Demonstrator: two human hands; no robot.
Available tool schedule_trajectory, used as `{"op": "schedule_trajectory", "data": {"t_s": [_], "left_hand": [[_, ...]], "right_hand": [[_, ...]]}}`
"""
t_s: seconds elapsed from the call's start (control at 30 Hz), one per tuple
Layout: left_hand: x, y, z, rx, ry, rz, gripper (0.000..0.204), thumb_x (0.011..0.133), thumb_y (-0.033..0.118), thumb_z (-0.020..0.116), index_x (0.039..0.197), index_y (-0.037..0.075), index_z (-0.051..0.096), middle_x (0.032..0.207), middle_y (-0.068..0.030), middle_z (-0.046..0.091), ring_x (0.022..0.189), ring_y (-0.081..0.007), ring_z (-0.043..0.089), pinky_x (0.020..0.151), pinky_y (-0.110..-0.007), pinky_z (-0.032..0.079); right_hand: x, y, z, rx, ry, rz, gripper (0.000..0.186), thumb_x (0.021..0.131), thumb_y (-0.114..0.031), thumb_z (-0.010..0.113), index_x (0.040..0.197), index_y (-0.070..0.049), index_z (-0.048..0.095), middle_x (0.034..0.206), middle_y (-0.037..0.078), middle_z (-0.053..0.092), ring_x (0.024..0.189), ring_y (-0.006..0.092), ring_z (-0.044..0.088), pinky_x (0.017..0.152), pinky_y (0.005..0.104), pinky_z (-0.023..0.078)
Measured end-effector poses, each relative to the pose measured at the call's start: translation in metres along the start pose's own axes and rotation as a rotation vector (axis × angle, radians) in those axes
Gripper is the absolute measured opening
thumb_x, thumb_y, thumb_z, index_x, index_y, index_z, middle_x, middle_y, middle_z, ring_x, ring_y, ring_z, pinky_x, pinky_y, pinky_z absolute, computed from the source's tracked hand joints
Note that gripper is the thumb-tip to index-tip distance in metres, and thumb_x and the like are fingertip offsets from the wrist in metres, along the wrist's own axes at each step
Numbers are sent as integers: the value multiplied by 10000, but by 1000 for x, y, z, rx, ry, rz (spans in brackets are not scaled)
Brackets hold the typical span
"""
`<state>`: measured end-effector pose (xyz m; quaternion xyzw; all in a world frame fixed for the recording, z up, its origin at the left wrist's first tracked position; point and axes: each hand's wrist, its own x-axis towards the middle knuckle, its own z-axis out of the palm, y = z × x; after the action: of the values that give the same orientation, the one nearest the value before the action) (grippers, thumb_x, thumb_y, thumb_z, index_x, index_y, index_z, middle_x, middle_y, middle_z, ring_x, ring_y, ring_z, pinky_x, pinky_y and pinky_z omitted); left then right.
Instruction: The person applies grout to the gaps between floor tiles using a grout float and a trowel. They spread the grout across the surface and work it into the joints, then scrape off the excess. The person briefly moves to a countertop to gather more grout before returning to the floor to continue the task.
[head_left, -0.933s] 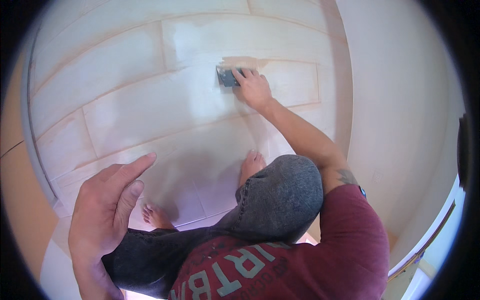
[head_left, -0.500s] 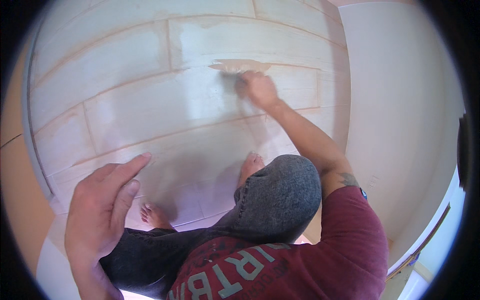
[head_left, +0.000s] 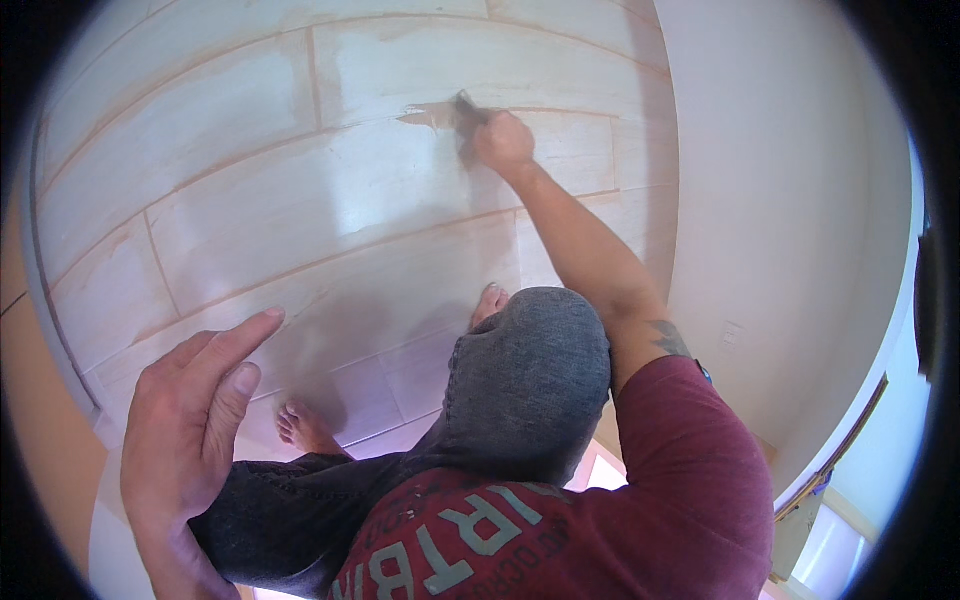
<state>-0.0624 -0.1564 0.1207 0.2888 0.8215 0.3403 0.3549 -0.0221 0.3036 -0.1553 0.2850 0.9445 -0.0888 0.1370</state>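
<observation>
My right hand (head_left: 505,142) grips a dark flat scraper or float (head_left: 466,112), blurred by motion and tilted on the pale tile floor (head_left: 230,220). Beside the tool is a smear of tan paste (head_left: 425,115) along a grout line. Tan lines run between the long rectangular tiles, with haze around some. My left hand (head_left: 190,420) is raised at the lower left, holding nothing, fingers extended and slightly bent.
My bare feet (head_left: 300,425) are on the tiles, and my bent knee (head_left: 525,370) is between my arms. A pale wall (head_left: 770,200) with an outlet borders the right. A tan surface (head_left: 40,380) lies beyond a narrow edge strip at the left.
My right hand and the tool have moved up the view, the tool now at a steeper angle. The view has shifted slightly, and my left hand appears a little further left.
</observation>
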Motion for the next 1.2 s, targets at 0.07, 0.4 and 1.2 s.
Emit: {"op": "schedule_trajectory", "data": {"t_s": [0.07, 0.4, 1.2], "left_hand": [[0, -1, -2, -8, -7, 28, 330, 1030, 135, 629, 1345, 78, 707, 982, -211, 722, 876, -403, 689, 802, -448, 540], [-3, 5, 3, -47, -3, 117, 343, 1009, 145, 651, 1339, 77, 712, 965, -200, 730, 869, -387, 693, 789, -434, 545], [6, 1, 5, 2, -45, -34, 346, 1021, 134, 632, 1358, 94, 700, 927, -202, 698, 816, -390, 665, 759, -443, 525]], "right_hand": [[-10, -23, 0, -1, -23, -14, 313, 917, -312, 648, 1059, -80, 803, 1035, 241, 761, 993, 437, 740, 867, 530, 597], [-51, -66, 15, 80, -156, -355, 277, 919, -216, 613, 1118, -85, 753, 1084, 217, 726, 1021, 436, 713, 875, 549, 577], [40, 84, -19, 62, 25, 174, 518, 970, -545, 618, 1254, -138, 765, 1167, 244, 750, 1146, 430, 696, 955, 512, 546]]}}
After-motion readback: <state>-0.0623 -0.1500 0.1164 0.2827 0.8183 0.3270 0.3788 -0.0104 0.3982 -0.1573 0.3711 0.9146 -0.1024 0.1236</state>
